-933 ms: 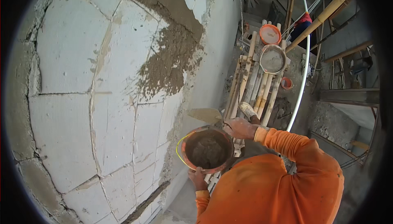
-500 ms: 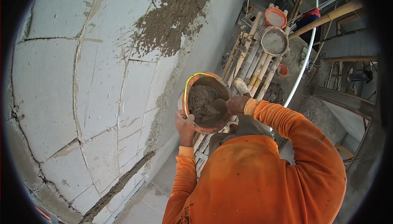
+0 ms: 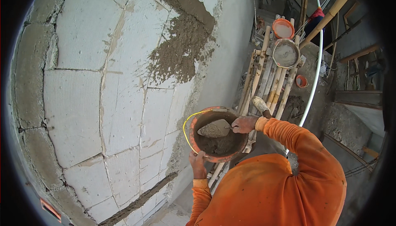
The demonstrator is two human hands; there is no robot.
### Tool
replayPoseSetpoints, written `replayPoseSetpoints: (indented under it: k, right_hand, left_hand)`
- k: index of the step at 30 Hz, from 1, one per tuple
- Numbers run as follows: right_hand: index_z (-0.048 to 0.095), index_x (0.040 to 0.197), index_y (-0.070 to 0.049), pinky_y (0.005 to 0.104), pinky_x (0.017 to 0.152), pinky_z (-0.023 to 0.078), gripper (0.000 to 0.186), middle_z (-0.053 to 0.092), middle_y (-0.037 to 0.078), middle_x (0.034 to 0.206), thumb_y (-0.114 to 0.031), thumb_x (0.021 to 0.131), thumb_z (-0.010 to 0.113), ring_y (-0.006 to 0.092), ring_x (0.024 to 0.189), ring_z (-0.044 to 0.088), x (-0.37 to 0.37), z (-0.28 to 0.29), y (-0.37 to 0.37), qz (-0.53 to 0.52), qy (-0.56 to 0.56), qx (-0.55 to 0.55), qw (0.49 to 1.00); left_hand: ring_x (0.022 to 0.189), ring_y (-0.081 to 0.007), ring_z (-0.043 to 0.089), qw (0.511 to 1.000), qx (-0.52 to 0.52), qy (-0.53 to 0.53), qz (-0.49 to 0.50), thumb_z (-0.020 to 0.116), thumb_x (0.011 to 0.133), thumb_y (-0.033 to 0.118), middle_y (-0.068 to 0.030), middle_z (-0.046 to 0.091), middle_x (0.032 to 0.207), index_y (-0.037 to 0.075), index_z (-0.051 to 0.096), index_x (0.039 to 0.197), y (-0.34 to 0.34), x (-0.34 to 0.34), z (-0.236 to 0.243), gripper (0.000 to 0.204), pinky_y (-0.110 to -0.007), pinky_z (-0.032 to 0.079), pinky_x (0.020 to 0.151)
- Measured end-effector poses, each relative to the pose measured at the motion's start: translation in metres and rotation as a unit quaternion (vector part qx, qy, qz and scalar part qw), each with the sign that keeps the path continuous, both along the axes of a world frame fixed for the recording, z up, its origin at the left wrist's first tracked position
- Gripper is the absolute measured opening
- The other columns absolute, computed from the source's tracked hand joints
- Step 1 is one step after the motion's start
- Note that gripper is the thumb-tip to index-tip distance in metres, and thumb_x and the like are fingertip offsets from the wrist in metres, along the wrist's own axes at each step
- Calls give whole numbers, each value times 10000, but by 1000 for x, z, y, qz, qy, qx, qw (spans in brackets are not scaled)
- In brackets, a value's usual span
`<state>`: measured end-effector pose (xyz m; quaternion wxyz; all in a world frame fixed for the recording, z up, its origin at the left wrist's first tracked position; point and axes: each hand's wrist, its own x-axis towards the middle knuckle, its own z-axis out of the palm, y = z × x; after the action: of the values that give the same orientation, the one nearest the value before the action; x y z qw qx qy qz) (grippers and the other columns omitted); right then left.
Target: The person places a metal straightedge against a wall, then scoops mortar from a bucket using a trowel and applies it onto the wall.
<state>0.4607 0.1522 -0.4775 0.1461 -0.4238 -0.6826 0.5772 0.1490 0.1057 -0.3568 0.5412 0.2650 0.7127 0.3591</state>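
Note:
My left hand [image 3: 198,164] is closed on the near left rim of an orange bucket [image 3: 220,158], next to its yellow handle [image 3: 185,132]. Wet grey mortar [image 3: 220,144] lies in the bottom of the bucket. My right hand [image 3: 244,124] grips a trowel [image 3: 215,128] by its handle, over the bucket's right side. The trowel's pointed blade faces left inside the mouth of the bucket, coated with mortar. To the left stands a wall of pale blocks [image 3: 123,110], with a rough patch of wet mortar [image 3: 181,40] on its upper part.
Bamboo poles [image 3: 277,86] form a scaffold platform beyond the bucket, with a shoe [image 3: 260,104] on it. At its far end stand an orange basin [image 3: 283,28] and a round container of grey mix [image 3: 286,53]. A small orange bucket [image 3: 302,81] sits lower down. A white pipe [image 3: 317,77] runs along the right.
The trowel blade, earlier down in the mortar, has come up and now shows whole, turned flat. In the picture, the bucket and both hands sit lower and farther right as the view shifted.

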Motion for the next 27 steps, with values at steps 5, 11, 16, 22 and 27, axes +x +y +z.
replayPoseSetpoints:
  k: [5,11,16,22,27]
  right_hand:
    - [642,991,-4,340,587,541,339,586,50,738,-321,1007,521,171,590,609,30,9,-39,-89,119,-250,957]
    - [603,1098,17,298,527,526,275,572,36,785,-247,1024,589,132,584,601,49,39,-50,-492,310,-261,770]
    - [549,1280,62,274,571,501,417,612,47,875,-231,995,632,117,650,604,34,9,-15,-735,237,22,635]
    - [527,1320,48,482,866,528,440,684,284,1075,-183,971,663,456,972,672,-44,19,137,-842,98,-50,529]
    - [539,1229,31,515,807,532,427,665,314,969,-280,964,664,491,952,658,-206,175,152,-468,347,149,799]
  left_hand:
    - [481,-66,454,998,-22,24,56,679,811,14,-20,571,772,39,514,994,-48,-42,-31,247,-221,339,427]
    - [511,-104,525,993,-37,39,105,667,797,-12,-44,601,754,34,547,938,-93,-99,-40,191,-245,379,442]
    - [448,-94,474,984,-72,102,130,659,781,-5,-17,572,660,38,588,822,-132,-137,-32,93,-244,347,413]
    - [423,-123,462,974,-66,150,153,677,766,4,-20,524,613,42,527,785,-165,-157,-30,156,-271,325,379]
    - [442,-117,473,978,-91,101,161,666,753,-16,-20,546,662,33,540,846,-165,-149,-33,163,-267,330,391]
